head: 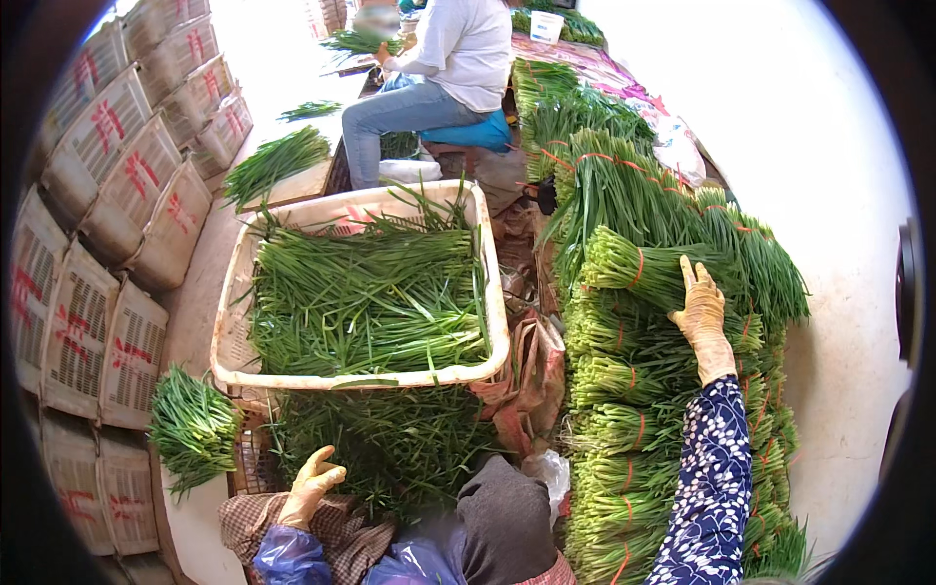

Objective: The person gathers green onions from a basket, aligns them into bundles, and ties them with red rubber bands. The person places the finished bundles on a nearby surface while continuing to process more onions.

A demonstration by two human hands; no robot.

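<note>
My right hand (702, 314), in a yellowish rubber glove, lies palm down on the leafy end of a bundle of garlic chives (614, 263). An orange band circles this bundle, which rests on top of a long stack of similar banded bundles (607, 431). My left hand (314, 486), gloved alike, hovers by my lap with thumb and fingers apart and nothing in it. Before me, a white plastic crate (351, 380) holds loose chives (365, 292). Below its near rim lie more loose dark green leaves (380, 439).
Stacked crates (139, 175) with red markings line the left side. Loose chives (194, 428) lie on a board at left, others (281, 161) farther back. A seated person (439, 80) handles greens ahead. A reddish woven sack (530, 380) sits between crate and stack.
</note>
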